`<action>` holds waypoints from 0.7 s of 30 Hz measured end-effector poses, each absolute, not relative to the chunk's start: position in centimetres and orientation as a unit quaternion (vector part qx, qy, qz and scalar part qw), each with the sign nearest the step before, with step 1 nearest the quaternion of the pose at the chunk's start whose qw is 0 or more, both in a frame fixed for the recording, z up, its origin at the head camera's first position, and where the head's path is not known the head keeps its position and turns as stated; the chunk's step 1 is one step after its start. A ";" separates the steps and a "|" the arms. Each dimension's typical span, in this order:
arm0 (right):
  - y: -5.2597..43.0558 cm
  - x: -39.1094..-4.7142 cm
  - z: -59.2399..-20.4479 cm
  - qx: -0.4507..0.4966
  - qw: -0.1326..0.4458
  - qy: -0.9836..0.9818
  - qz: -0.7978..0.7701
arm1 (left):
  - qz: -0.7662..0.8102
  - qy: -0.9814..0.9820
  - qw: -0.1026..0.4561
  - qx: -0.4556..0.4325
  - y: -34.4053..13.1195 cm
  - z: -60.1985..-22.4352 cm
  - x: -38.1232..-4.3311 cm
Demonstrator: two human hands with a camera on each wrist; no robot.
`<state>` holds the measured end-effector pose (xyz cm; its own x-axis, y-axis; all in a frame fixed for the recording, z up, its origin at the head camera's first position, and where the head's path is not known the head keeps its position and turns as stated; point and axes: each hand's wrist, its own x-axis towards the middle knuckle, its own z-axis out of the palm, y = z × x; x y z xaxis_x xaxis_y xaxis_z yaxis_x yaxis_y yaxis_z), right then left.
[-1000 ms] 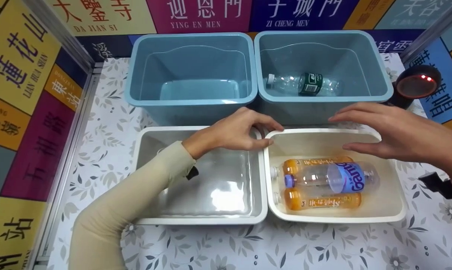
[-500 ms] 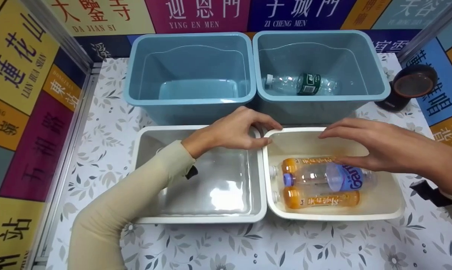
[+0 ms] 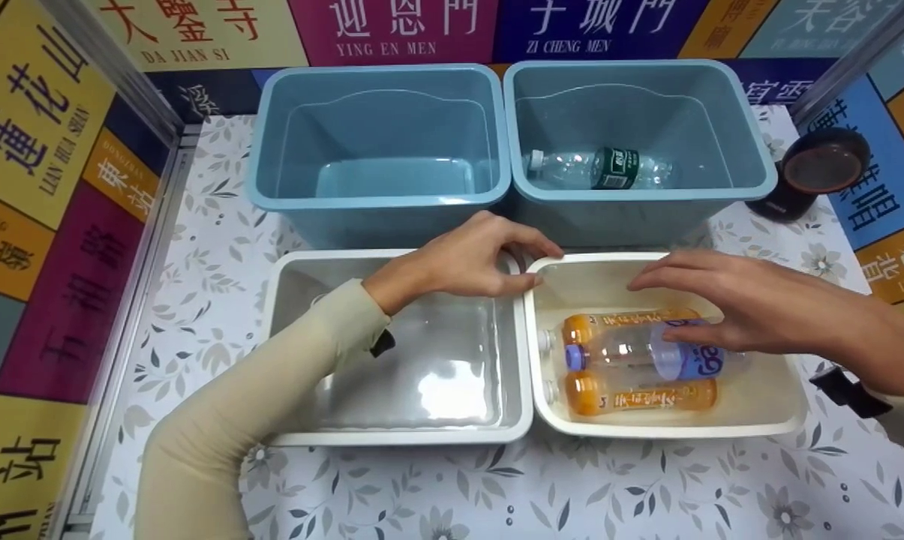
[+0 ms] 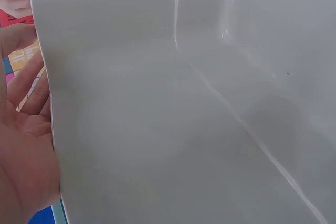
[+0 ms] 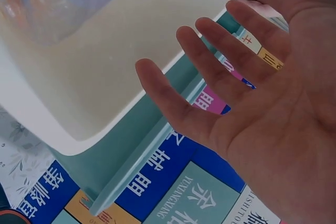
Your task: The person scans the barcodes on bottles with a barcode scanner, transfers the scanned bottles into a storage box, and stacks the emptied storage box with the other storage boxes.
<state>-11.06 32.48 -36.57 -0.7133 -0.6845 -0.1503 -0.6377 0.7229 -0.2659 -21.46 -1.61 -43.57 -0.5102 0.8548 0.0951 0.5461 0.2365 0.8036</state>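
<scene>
My left hand (image 3: 468, 259) rests where the two white bins meet at the back. Its thumb and index finger touch the corner of the right-hand cream-white bin (image 3: 669, 433). In the left wrist view, that hand (image 4: 26, 166) lies against the outside of a bin wall, its fingers loosely bent. My right hand (image 3: 767, 304) hovers over the same bin, thumb and fingers spread apart and holding nothing. Under it lies a clear bottle (image 3: 620, 356) with a purple cap and label, between two orange-labelled bottles (image 3: 632, 395). The right wrist view shows the open palm (image 5: 278, 124).
The left white bin (image 3: 403, 437) has a bare floor. Behind stand two blue bins; the right one (image 3: 639, 196) holds a clear bottle (image 3: 617, 168) with a green label. A black device (image 3: 819, 172) stands at the right. Printed panels (image 3: 391, 34) wall the back and sides.
My right hand has moved down and slightly left, from the bin's back edge to over the purple-labelled bottle. My left hand has stayed at the corner. The bottles have not moved.
</scene>
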 end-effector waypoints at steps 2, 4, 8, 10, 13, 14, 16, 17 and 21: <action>32.5 -11.0 -36.8 -0.364 0.120 0.919 -0.099 | 0.414 0.764 0.185 0.459 -1.6 -43.6 -21.5; 32.6 -11.0 -37.0 -0.370 0.118 0.916 -0.100 | 0.414 0.764 0.184 0.459 -1.6 -43.6 -21.5; 32.7 -11.1 -37.5 -0.382 0.119 0.911 -0.102 | 0.413 0.766 0.181 0.457 -1.6 -43.6 -21.5; 32.7 -11.1 -37.7 -0.389 0.120 0.907 -0.105 | 0.412 0.766 0.181 0.458 -1.6 -43.6 -21.5; 32.7 -11.1 -38.0 -0.402 0.113 0.903 -0.104 | 0.412 0.766 0.183 0.458 -1.6 -43.6 -21.4; 32.7 -11.1 -38.0 -0.405 0.110 0.902 -0.104 | 0.412 0.766 0.183 0.459 -1.6 -43.6 -21.4; 32.7 -11.1 -38.0 -0.409 0.108 0.900 -0.106 | 0.412 0.765 0.184 0.459 -1.5 -43.6 -21.4; 32.7 -11.1 -38.0 -0.410 0.107 0.899 -0.107 | 0.411 0.766 0.183 0.459 -1.5 -43.6 -21.4; 32.6 -11.1 -38.1 -0.414 0.111 0.897 -0.112 | 0.410 0.766 0.184 0.459 -1.5 -43.5 -21.4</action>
